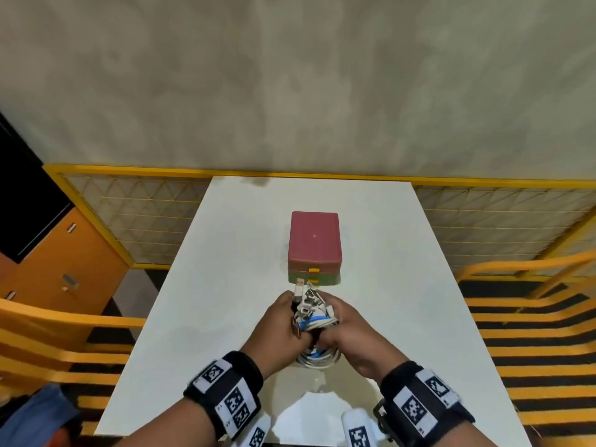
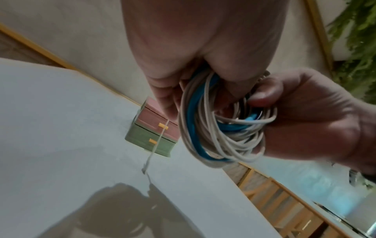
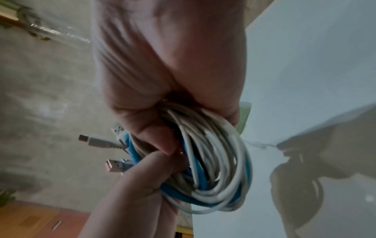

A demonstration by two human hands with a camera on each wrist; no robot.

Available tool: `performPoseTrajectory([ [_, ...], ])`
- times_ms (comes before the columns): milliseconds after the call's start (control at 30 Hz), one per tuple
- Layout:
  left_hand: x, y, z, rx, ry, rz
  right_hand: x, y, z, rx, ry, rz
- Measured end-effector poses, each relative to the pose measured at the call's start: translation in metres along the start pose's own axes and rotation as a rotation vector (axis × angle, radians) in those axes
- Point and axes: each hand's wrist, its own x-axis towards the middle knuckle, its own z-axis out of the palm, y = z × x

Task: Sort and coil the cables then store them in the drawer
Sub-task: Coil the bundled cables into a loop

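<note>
We gripped, left hand [image 1: 280, 321] and right hand [image 1: 346, 330] together, the round bundle of smooth white and blue coiled cables [image 1: 317, 322] above the glossy white tabletop [image 1: 225, 285], near the boxy pink-and-green plastic drawer unit [image 1: 314, 246].

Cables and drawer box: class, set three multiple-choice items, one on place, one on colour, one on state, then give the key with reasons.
1. Where is the drawer box?
A. On the table, beyond the hands
B. On the floor
C. On a chair

2. What colours are the cables?
A. Red and black
B. White and blue
C. All green

3. What state are the drawers in?
A. Both shut
B. Both pulled out
C. Removed

Key: 1 A, it stands past the left hand and right hand; 2 B, white and blue loops show; 3 A, both fronts sit flush.
</note>
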Motion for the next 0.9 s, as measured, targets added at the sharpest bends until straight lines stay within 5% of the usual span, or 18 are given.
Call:
performPoseTrajectory([
  [200, 0.014, -0.010, -0.017, 0.526, 0.145, 0.253, 0.012, -0.011, 0.004, -0.066, 0.017, -0.009],
  [367, 0.026, -0.007, -0.040, 0.537, 0.030, 0.245, 0.021, -0.029, 0.010, -0.116, -0.022, -0.003],
  [533, 0.038, 0.006, -0.064, 0.214, -0.201, 0.137, 0.028, -0.051, 0.012, -0.110, -0.132, -0.014],
  [667, 0.051, 0.006, -0.066, -0.023, -0.214, 0.083, 0.036, -0.061, 0.012, -0.085, -0.141, -0.103],
  [900, 0.062, 0.007, -0.059, -0.370, -0.205, -0.072, 0.048, -0.051, 0.018, 0.115, 0.113, -0.048],
])
